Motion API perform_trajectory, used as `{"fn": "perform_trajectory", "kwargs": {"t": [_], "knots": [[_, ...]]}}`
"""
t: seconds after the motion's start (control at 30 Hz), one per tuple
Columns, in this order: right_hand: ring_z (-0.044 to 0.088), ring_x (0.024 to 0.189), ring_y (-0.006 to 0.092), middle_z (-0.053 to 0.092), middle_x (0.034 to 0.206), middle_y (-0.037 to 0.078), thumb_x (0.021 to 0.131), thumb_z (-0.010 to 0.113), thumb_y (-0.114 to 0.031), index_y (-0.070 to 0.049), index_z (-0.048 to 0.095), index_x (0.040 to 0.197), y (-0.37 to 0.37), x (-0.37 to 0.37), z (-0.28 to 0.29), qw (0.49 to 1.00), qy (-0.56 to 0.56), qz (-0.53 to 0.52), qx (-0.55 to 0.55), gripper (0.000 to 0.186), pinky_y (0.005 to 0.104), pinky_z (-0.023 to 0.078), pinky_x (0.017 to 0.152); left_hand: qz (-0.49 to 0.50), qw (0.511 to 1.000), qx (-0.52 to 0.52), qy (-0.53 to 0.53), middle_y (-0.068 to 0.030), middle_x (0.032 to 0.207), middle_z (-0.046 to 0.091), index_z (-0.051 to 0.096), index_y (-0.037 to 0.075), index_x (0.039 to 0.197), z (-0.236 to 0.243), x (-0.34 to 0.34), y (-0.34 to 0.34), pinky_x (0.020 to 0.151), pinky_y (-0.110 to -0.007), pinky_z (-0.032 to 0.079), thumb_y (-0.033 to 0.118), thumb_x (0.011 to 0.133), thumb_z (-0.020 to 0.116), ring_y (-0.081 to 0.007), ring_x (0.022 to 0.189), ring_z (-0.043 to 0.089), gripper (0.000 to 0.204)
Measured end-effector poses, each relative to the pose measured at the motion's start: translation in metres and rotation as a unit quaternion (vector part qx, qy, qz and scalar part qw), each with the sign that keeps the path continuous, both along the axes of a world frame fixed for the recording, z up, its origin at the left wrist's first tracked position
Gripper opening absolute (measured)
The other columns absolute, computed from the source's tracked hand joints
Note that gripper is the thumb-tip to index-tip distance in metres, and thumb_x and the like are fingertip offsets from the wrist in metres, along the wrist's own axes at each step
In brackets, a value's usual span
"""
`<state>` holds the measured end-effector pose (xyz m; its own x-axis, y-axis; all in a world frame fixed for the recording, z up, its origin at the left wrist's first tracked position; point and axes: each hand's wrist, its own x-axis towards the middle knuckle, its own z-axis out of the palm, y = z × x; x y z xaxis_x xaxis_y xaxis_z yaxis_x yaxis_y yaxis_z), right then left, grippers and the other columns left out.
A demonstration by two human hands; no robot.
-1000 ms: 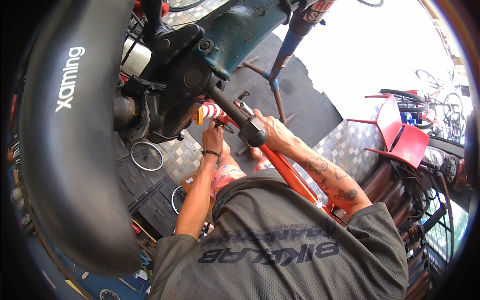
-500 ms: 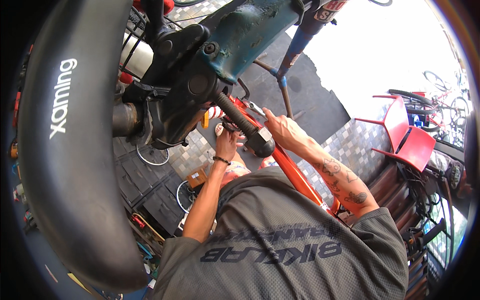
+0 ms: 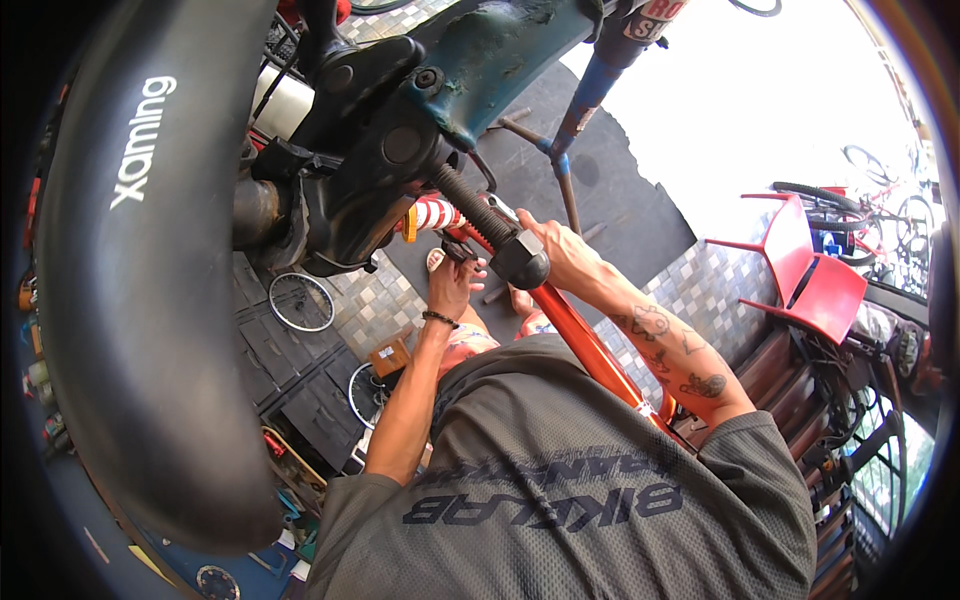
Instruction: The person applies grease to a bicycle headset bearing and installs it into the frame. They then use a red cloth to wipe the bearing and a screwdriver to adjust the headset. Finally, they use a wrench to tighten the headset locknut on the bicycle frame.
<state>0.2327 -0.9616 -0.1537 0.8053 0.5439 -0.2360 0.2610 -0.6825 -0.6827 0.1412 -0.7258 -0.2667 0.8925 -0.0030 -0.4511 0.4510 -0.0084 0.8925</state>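
Note:
My right hand (image 3: pixel 550 250) is closed round a silver tool that looks like a wrench (image 3: pixel 504 211), beside the orange bicycle frame (image 3: pixel 590 350). The threaded rod and nut of the clamp (image 3: pixel 522 256) partly hide the tool. Lower and to the left, my left hand (image 3: pixel 455 287) has its fingertips at a dark part (image 3: pixel 458 248) under the frame. Some of its fingers are bent around that part; its kind is too small to tell. A red-and-white striped tube (image 3: pixel 435 213) lies just above this hand.
A long black bicycle saddle (image 3: pixel 150 300) fills the left side. The black and teal repair-stand clamp (image 3: pixel 400 150) hangs above my hands. A red chair (image 3: pixel 815 280) and several bicycles stand at right. A bicycle wheel (image 3: pixel 302 302) and wooden box (image 3: pixel 392 355) are at lower left.
The view has shifted slightly, so the clamp and saddle sit a little differently. My right hand has moved slightly left and down with the tool; my left hand stays by the dark part.

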Motion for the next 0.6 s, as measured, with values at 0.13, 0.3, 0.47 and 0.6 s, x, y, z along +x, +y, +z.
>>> {"fn": "perform_trajectory", "kwargs": {"t": [0.13, 0.3, 0.47, 0.6], "knots": [[0.069, 0.069, 0.0504, 0.066, 0.072, 0.030, 0.103, 0.051, -0.011, 0.005, 0.048, 0.112, 0.005, 0.003, -0.002, 1.000, 0.006, -0.003, -0.008, 0.018, 0.0585, 0.055, 0.062, 0.015, 1.000, 0.019, -0.013, -0.0133, 0.111, 0.075, 0.058, -0.001, 0.123, -0.005, -0.002, -0.003, 0.070, -0.032, 0.066, 0.033, 0.110, 0.059, -0.0199, 0.095, 0.076, 0.036], [0.070, 0.067, 0.0478, 0.066, 0.069, 0.028, 0.104, 0.053, -0.013, 0.007, 0.047, 0.125, -0.002, -0.002, 0.014, 1.000, 0.008, -0.010, -0.028, 0.029, 0.0571, 0.055, 0.059, -0.018, 1.000, -0.017, 0.006, -0.0157, 0.104, 0.075, 0.058, -0.002, 0.120, 0.020, 0.004, -0.004, 0.069, -0.032, 0.066, 0.032, 0.110, 0.059, -0.0216, 0.087, 0.077, 0.036], [0.071, 0.068, 0.0476, 0.067, 0.071, 0.028, 0.102, 0.057, -0.013, 0.006, 0.044, 0.138, -0.023, -0.012, 0.039, 0.997, 0.001, -0.041, -0.069, 0.043, 0.0559, 0.056, 0.060, -0.006, 0.955, -0.278, 0.105, -0.0194, 0.096, 0.075, 0.058, 0.000, 0.115, 0.059, -0.013, 0.008, 0.069, -0.033, 0.065, 0.032, 0.108, 0.063, -0.0241, 0.078, 0.077, 0.033], [0.071, 0.072, 0.0495, 0.068, 0.076, 0.030, 0.097, 0.058, -0.008, 0.002, 0.042, 0.143, -0.026, -0.011, 0.038, 0.995, 0.020, -0.040, -0.091, 0.050, 0.0570, 0.056, 0.063, -0.081, 0.979, -0.172, 0.077, -0.0153, 0.105, 0.077, 0.063, 0.004, 0.120, 0.039, -0.002, 0.016, 0.070, -0.033, 0.063, 0.034, 0.106, 0.066, -0.0244, 0.090, 0.076, 0.033]]}}
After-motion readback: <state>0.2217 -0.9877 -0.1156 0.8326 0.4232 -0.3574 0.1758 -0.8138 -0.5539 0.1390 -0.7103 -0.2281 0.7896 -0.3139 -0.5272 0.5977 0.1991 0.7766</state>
